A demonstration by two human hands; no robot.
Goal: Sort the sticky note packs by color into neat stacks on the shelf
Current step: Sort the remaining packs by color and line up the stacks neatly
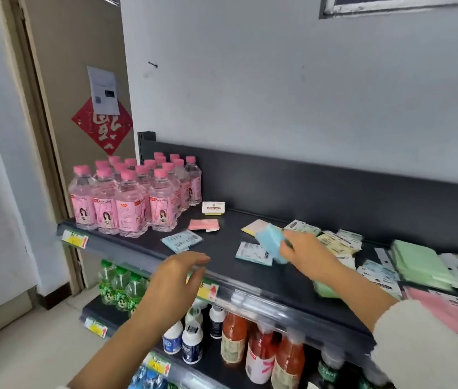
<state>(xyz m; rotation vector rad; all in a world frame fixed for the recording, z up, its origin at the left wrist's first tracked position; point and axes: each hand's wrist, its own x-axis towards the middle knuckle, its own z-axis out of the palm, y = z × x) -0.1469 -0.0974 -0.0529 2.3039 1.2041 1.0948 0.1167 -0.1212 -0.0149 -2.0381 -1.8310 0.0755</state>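
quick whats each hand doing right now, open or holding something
Left hand: open, fingers relaxed, holding nothing.
Right hand: grips a blue sticky note pack.

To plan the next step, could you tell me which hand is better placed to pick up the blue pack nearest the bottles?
Probably left: the left hand is open and hovers just in front of that blue pack, while the right hand grips a second pack.

Rt now the blue pack (pixel 270 242) shows over the dark grey shelf (pixel 250 279); left of it a pale blue pack (pixel 182 240) w/ black print, pink pack (pixel 204 225) farther back. Yellow pack (pixel 251 227) mid, green stack (pixel 418 262) right, pink stack (pixel 452 315) near right. Bottles (pixel 135 192) far left: pink caps, pink labels.
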